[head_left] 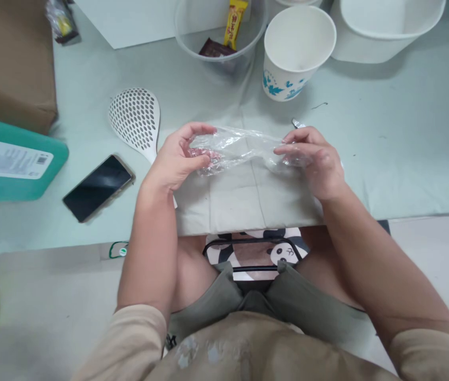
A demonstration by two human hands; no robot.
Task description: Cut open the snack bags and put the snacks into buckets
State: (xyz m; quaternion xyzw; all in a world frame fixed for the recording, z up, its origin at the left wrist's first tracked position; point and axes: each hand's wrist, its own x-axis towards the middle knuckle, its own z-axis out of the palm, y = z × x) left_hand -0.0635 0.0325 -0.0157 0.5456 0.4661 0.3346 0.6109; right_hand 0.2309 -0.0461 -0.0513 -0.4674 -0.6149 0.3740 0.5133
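Observation:
A clear crumpled plastic bag [240,148] is stretched between my two hands just above the table's front edge. My left hand [179,159] pinches its left end, where something reddish shows inside the plastic. My right hand [313,159] grips its right end with curled fingers. Both hands hover over a pale cloth [248,201] that covers the table.
A white slotted spoon [135,119] and a black phone [97,188] lie to the left. A teal box [14,169] and a brown carton [10,58] sit far left. Behind are a paper cup [298,47], a clear bowl [192,37] with snack packets, and a white tub [386,26].

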